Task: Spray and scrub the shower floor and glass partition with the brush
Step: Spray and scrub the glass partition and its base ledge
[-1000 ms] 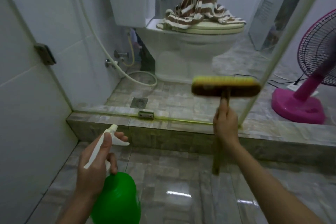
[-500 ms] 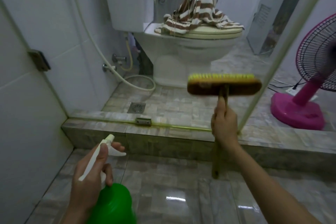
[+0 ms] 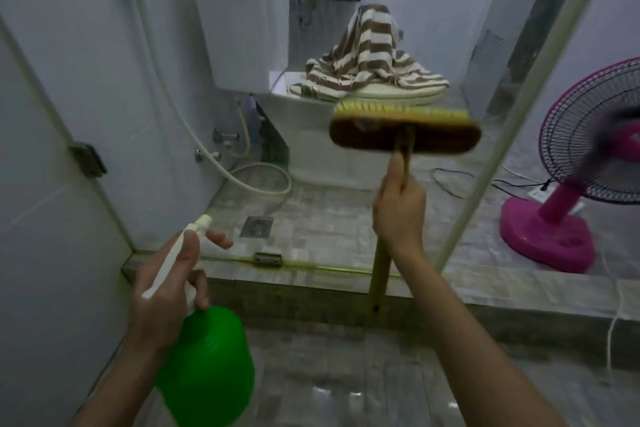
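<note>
Closest to me, my left hand [image 3: 166, 291] grips the neck of a green spray bottle [image 3: 207, 367], the fingers [image 3: 199, 291] curled round it, one finger stretched forward under the white sprayer head, the thumb lying along its top. The nozzle points ahead toward the low tiled step [image 3: 311, 291]. Under both arms lies the glossy wet floor [image 3: 346, 392]. A little further out, my right hand [image 3: 400, 215] is closed round the wooden handle of the brush [image 3: 405, 133], fingers wrapped tight. The handle stands nearly upright, its lower end hanging in front of the step. The brush head is raised level in front of the glass partition [image 3: 433, 10], its yellow bristles turned away from me toward the pane; I cannot tell whether they touch it. The glass stands on the step, held by a small metal clamp [image 3: 266, 258] on its bottom rail. Through the pane I see a floor drain [image 3: 257, 227], a coiled hose [image 3: 263, 180] and a toilet [image 3: 311, 146] with a brown-and-white striped towel [image 3: 367, 59] heaped on its closed lid. Off to the right, past the pale frame post [image 3: 519, 114], stands a pink fan [image 3: 588, 156].
</note>
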